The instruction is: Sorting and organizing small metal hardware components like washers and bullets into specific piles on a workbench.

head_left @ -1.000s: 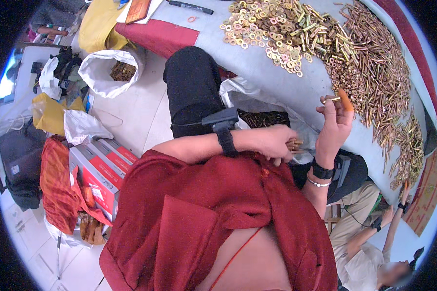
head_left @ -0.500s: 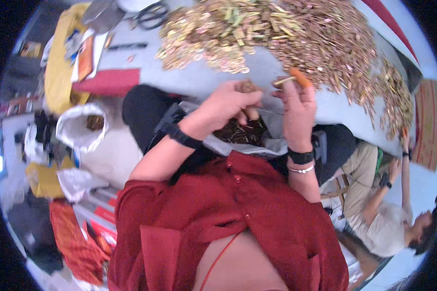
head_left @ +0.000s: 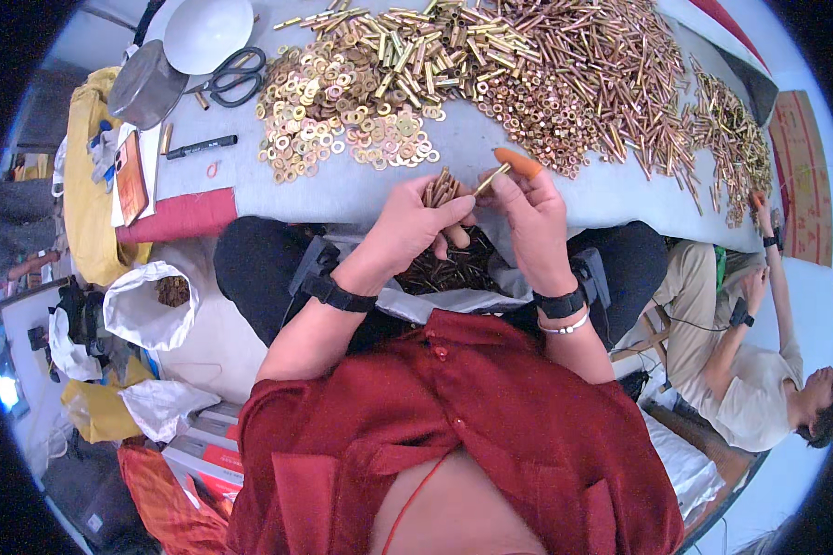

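Note:
A bunch of thin brass-coloured bolts [head_left: 441,189] is gripped in my left hand [head_left: 404,222], their ends poking up past the fingers. Between the thumb and fingers of my right hand [head_left: 537,227] is one slim gold metal piece, a bolt or sleeve [head_left: 491,179], tilted up to the right. An orange finger cot [head_left: 516,163] covers one right fingertip. Both hands are close together above an open white sack [head_left: 435,303] in my lap, which holds many dark, thin metal pieces [head_left: 446,268].
On the grey tabletop [head_left: 241,176] lie heaps of washers [head_left: 315,116], gold sleeves [head_left: 416,55], nuts [head_left: 537,120] and bolts [head_left: 639,83]. Scissors [head_left: 236,76], a black marker [head_left: 202,147], a bowl [head_left: 208,37] and a phone [head_left: 131,180] lie left. At right sits another person [head_left: 750,398].
My hands have come closer together, and the piece in my right hand now reaches near the bunch in my left. The whole view has shifted and sharpened.

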Motion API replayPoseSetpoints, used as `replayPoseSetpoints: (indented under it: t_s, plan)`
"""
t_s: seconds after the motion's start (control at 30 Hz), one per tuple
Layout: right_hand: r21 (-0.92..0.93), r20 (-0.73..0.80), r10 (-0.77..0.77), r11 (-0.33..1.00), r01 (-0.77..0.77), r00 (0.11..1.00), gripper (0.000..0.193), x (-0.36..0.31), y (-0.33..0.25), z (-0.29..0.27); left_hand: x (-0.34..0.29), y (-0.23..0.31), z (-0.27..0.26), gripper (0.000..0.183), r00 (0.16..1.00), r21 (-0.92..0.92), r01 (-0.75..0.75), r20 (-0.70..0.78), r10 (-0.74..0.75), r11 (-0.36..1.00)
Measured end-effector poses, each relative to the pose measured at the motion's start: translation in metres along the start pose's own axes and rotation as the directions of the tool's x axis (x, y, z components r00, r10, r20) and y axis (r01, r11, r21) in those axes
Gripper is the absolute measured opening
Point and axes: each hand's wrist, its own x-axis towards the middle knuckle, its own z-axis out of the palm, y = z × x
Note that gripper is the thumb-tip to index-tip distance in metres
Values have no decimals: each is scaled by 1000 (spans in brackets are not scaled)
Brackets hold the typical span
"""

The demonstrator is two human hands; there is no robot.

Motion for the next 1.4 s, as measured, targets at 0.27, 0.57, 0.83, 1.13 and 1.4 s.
replayPoseSetpoints:
  t_s: [0.27,0.57,0.83,1.13,1.4]
  plan:
    - [-329,33,23,944,-11,999,19,-3,0,11,-3,2,-7,22,999,-71,-31,-16,30,997]
    - [-832,377,-512,178,525,772,12,43,23,37,-5,14,-29,19,962,-205,-216,-212,172,955]
    - [-866,363,-440,167,472,821,14,42,25,38,-2,10,-29,20,951,-263,-257,-239,195,930]
    - [-815,356,-505,244,525,786,14,41,24,33,-3,14,-29,20,954,-199,-211,-255,158,957]
    - [-260,-1,-269,930,260,963,7,20,22,30,-4,8,-17,23,982,-84,-137,-140,125,987]
